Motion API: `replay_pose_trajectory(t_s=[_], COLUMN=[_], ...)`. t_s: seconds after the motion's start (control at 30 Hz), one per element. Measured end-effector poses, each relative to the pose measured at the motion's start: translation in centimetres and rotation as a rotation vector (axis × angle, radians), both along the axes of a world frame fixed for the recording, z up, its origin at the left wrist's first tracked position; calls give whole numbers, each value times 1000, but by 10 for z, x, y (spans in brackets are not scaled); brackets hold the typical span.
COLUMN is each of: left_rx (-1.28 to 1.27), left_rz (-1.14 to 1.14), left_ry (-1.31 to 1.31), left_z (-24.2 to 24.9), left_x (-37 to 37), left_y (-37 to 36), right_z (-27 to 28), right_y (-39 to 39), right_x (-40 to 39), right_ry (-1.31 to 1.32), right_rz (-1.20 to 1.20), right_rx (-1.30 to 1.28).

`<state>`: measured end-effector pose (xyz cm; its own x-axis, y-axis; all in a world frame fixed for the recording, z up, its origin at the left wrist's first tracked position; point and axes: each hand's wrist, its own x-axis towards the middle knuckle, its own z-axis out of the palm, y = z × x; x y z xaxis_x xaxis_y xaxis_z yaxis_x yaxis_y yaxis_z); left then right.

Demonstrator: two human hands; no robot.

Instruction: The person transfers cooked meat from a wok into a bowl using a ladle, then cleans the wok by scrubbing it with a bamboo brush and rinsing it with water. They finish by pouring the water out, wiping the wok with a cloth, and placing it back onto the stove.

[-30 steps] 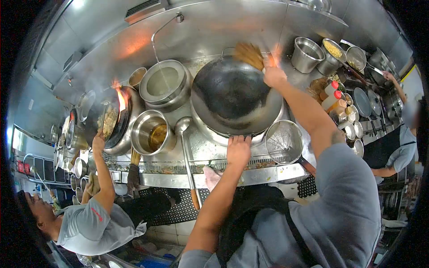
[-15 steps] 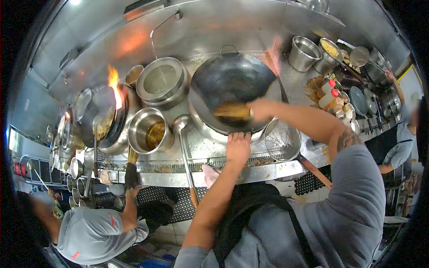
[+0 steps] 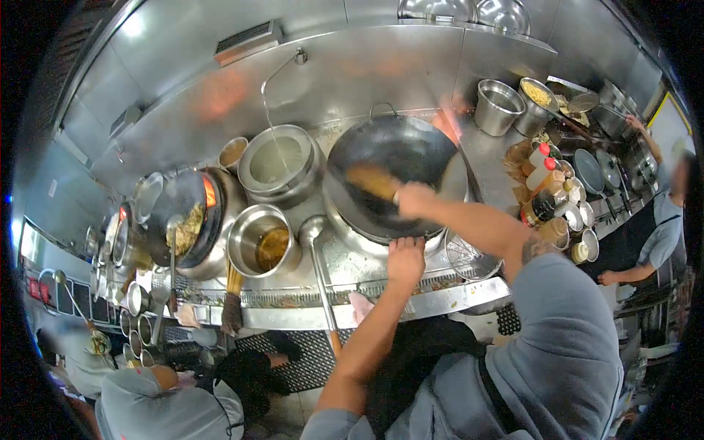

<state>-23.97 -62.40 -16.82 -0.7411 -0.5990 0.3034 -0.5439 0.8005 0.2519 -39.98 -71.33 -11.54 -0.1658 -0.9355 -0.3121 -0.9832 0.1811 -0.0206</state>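
Observation:
A large dark wok sits on a burner in front of me, with a loop handle at its far side. My left hand is closed on the wok's near rim; what lies under the fingers is hidden. Inside the wok, my right hand grips a bamboo wok brush, its bristles blurred and pointing left against the inner wall. A long-handled ladle rests on the stove left of my left hand. To the right of the wok, a wire strainer lies partly under my right arm.
Left of the wok stand a steel pot with brown liquid and a water-filled pot under a running spout. Another wok holds food. Sauce bottles stand right. Co-workers are at both sides.
The brush and my right hand have shifted up and left inside the wok. My left hand stays on the rim. Flames at the left wok have shrunk, and the left co-worker has bent lower.

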Motion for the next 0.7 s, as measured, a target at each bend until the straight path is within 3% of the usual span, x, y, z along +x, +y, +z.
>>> replay_pose_trajectory(t_s=[0.17,0.27,0.3,0.37,0.47,0.6,0.7], left_rx=[-1,-5,-15,-14,20,-29,-27], left_rz=[-18,-28,-28,-16,-11,-4,6], left_ry=[51,34,38,45,12,5,-36], left_z=[-3,-4,-2,7,0,-2,-1], left_x=[0,4,2,-1,1,-1,2], left_y=[-5,-3,-9,-12,-5,-7,-3], right_z=[-68,-33,2,-44,-46,38,19], right_y=[-61,-26,-6,-56,-54,15,25], right_x=[-61,2,24,-36,-34,-9,-138], right_ry=[-62,-79,-204,-146,-110,-229,51], right_rz=[-151,-83,93,-173,-168,32,282], right_rx=[-97,-155,-117,-192,-16,349,495])
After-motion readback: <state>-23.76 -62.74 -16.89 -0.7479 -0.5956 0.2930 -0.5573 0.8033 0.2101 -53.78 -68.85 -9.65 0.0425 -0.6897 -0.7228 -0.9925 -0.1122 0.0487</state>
